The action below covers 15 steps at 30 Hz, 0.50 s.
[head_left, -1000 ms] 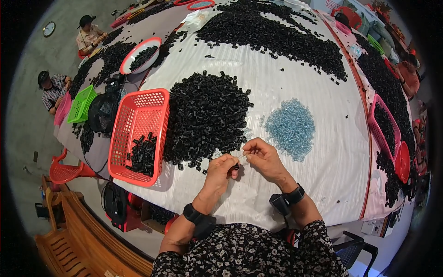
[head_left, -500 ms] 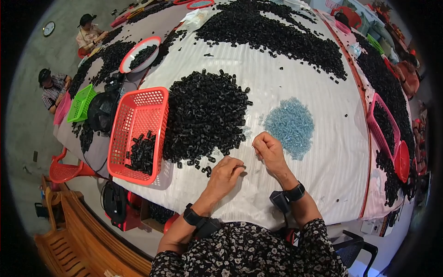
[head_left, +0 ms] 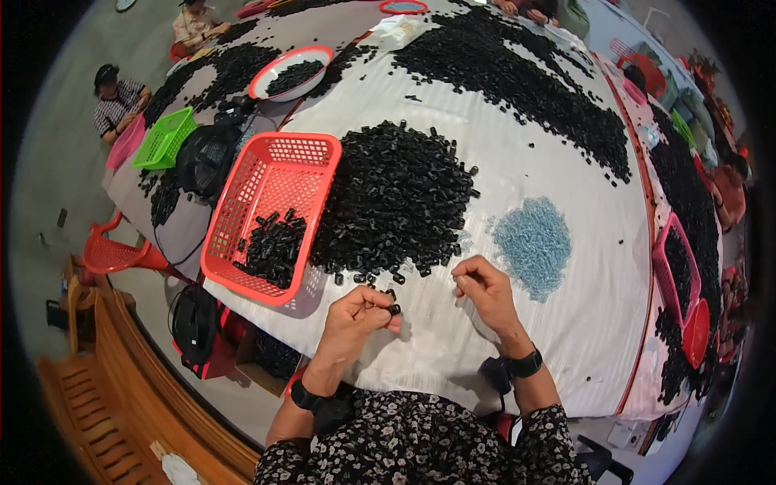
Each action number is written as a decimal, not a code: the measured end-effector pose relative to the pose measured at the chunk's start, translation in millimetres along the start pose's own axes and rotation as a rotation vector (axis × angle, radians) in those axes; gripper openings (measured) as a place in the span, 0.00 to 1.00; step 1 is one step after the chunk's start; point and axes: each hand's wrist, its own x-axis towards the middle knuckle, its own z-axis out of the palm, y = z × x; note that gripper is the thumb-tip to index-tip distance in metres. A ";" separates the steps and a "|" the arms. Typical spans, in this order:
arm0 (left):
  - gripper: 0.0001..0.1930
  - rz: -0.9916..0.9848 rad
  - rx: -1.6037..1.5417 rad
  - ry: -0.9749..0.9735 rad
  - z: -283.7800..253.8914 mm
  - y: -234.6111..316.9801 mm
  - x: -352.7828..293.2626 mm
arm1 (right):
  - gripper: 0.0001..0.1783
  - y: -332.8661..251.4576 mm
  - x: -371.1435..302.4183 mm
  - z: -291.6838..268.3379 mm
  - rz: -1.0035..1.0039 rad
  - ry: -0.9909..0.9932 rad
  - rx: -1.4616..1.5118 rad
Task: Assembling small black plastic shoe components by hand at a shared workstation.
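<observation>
My left hand (head_left: 354,322) pinches a small black plastic cap (head_left: 394,309) between thumb and fingers, just in front of a big heap of black plastic caps (head_left: 396,194). To its right, my right hand (head_left: 487,297) is closed with thumb and fingertips together. Whatever those fingertips hold is too small to make out. Beside that hand lies a pile of small clear bluish pieces (head_left: 532,246). A red perforated basket (head_left: 323,190) stands at the left of the heap, with a mound of the black caps (head_left: 277,246) in its near end.
White cloth (head_left: 590,339) covers the table. More black caps (head_left: 517,73) spread across its far side. A red-rimmed bowl (head_left: 260,81), a green basket (head_left: 174,133) and a pink basket (head_left: 675,263) sit on neighbouring tables. Several people sit around. A wooden bench (head_left: 105,388) is at lower left.
The whole view has shifted, moving the table things rightward. My left hand has turned and now shows a black cap in its pinch. My right hand stays closed near the clear pieces.
</observation>
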 end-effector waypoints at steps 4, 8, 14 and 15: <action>0.07 -0.051 -0.120 -0.014 -4.7 4.6 -6.6 | 0.05 -27.0 -8.3 30.2 0.046 -0.106 -0.058; 0.09 -0.036 -0.136 -0.099 -12.8 4.3 -8.7 | 0.06 -48.0 -7.3 55.5 -0.002 -0.234 -0.117; 0.09 -0.004 -0.083 -0.133 -14.9 10.4 -13.4 | 0.06 -60.9 1.9 72.6 -0.110 -0.354 -0.271; 0.09 -0.003 -0.085 -0.130 -16.7 10.2 -14.4 | 0.06 -60.3 2.4 74.5 -0.135 -0.368 -0.305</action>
